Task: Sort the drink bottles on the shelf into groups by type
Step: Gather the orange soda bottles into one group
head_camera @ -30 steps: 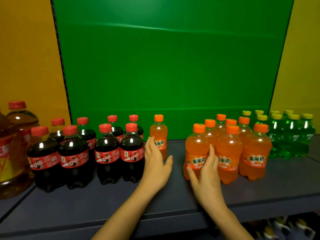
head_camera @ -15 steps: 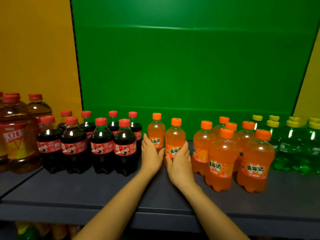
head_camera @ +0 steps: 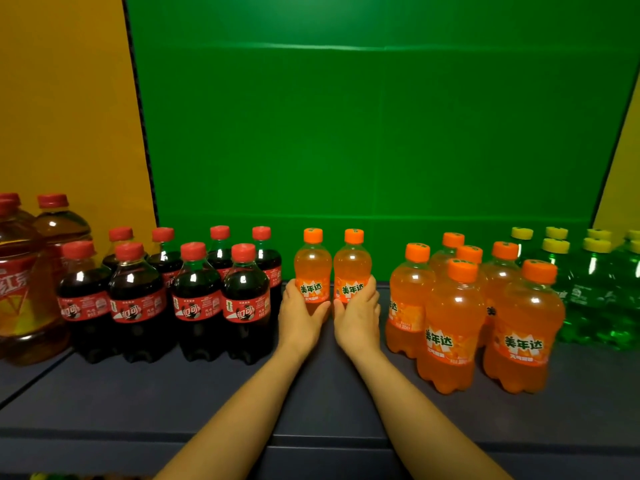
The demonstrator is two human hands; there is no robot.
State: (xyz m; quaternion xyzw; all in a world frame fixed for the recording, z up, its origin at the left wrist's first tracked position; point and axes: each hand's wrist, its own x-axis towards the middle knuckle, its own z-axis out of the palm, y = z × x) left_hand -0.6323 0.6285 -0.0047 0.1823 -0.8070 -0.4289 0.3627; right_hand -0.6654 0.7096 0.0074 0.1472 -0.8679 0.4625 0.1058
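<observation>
While upright, orange bottles [head_camera: 312,261] in left hand [head_camera: 299,315], right hand [head_camera: 356,317].

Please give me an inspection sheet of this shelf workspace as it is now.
Surface: dark shelf, bottles upright on it.
Job's things: big tea bottles far left; cola bottles next; left orange bottle and right orange bottle side by side in the middle, apart from the orange group at right; green bottles far right.
Clutter: nothing seen.
Hands: left hand grips the left orange bottle; right hand grips the right orange bottle.
Cables: nothing seen.
Surroundings: green back panel, yellow panels at both sides.
</observation>
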